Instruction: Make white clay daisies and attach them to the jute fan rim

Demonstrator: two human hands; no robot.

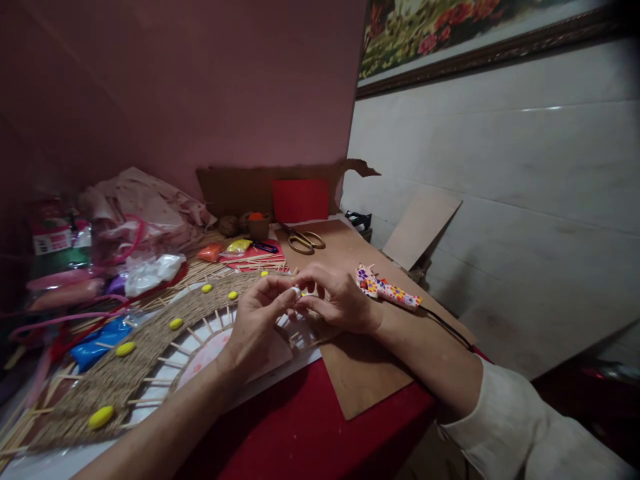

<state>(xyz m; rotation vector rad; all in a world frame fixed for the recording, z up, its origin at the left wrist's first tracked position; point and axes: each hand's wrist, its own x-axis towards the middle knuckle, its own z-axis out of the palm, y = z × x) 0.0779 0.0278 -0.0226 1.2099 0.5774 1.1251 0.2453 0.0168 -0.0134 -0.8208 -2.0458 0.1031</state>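
Scissors [306, 243] lying on brown board [370, 373] beyond hands; orange packet [211, 252] and yellow packet [237, 247] sitting left of them. Flower-patterned corded tool [393, 292] lying just beside right wrist. Woven arc [150, 330] with yellow ovals curving across desk [285, 420], hands partly covering its right end. Both forearms reaching forward, hands meeting. Left hand [263, 307] pinching small white piece [297, 292]; right hand [333, 297] curling fingers around it, own grip cannot tell. White piece sitting between hands, at fingertips.

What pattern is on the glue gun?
The glue gun: purple, orange and yellow flowers on pale pink; head view.
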